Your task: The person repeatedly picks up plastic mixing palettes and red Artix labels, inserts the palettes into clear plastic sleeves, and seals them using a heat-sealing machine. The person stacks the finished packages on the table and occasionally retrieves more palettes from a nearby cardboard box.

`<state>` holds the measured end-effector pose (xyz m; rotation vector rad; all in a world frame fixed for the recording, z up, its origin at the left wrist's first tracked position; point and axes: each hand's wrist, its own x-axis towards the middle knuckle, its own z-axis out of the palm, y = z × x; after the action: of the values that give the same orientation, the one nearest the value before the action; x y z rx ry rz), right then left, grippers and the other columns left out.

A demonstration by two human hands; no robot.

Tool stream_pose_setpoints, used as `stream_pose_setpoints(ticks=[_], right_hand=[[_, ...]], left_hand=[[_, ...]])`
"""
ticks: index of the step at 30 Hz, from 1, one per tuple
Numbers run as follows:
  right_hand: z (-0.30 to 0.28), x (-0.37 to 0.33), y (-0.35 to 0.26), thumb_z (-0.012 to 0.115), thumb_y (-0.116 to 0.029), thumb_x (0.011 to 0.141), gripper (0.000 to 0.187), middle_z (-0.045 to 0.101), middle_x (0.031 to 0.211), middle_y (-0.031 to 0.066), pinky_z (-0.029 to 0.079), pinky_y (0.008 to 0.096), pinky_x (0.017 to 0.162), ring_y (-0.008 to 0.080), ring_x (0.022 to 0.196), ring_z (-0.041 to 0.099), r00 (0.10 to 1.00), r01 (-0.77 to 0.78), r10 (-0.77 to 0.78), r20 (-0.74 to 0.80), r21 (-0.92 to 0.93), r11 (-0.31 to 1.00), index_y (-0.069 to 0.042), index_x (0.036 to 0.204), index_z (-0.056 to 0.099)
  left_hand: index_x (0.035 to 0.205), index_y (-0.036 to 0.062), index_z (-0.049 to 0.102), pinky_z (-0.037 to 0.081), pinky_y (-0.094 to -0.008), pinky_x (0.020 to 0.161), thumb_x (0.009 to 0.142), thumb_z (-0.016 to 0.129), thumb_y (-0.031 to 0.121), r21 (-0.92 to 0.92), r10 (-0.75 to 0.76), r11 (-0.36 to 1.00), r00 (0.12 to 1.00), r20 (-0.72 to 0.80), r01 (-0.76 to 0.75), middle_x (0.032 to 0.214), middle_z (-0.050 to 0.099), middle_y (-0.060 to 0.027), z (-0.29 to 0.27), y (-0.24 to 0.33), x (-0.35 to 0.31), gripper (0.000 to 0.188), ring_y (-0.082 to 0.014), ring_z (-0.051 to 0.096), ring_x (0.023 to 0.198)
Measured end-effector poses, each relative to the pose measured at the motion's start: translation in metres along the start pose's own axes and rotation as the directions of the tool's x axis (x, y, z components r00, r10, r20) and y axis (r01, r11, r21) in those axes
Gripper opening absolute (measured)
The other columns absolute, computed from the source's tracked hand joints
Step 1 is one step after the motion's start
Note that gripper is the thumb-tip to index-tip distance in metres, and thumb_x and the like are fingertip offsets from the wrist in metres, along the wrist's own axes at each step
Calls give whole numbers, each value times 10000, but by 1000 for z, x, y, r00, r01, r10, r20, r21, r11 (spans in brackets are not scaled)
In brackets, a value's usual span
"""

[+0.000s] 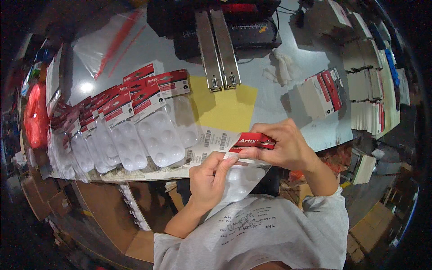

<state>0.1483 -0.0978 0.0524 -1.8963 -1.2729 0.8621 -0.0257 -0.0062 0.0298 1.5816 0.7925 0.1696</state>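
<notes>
Evidently mid-fitting, the left hand (208,182) and right hand (285,144) pinch the red header card (246,141) atop the white palette (243,182), just nearside of the yellow sheet (227,108), and squaring the card seems called for next.

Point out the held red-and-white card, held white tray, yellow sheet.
Red-and-white card (253,141): head view, red front.
White tray (240,182): head view, welled face.
Yellow sheet (228,109): head view, uncovered middle.
</notes>
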Motion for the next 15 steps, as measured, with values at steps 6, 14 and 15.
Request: stream_pose_setpoints(ticks=[6, 14, 15], right_hand=[[-9, -5, 9, 732, -240, 711, 290, 625, 719, 91, 451, 271, 570, 176, 622, 589, 1000, 12, -12, -6, -58, 998, -30, 880, 624], [6, -27, 37, 632, -106, 818, 150, 644, 728, 70, 465, 221, 519, 97, 580, 593, 919, -372, 374, 129, 600, 708, 34, 872, 635], [10, -27, 39, 622, -101, 823, 138, 640, 723, 69, 462, 220, 515, 98, 583, 592, 902, -394, 409, 137, 648, 652, 30, 864, 633]], left_hand=[[860, -6, 617, 398, -232, 495, 892, 530, 138, 226, 272, 943, 957, -100, -244, 614, 599, -59, 5, -11, 2, 171, -68, 494, 538], [793, -22, 589, 371, -201, 598, 921, 492, 183, -124, 68, 985, 930, -361, -120, 698, 564, -3, 10, -24, 19, 260, -49, 441, 647], [802, -31, 586, 378, -212, 597, 926, 480, 177, -112, 61, 988, 933, -354, -107, 693, 564, -22, 10, -25, 22, 264, -59, 443, 650]])
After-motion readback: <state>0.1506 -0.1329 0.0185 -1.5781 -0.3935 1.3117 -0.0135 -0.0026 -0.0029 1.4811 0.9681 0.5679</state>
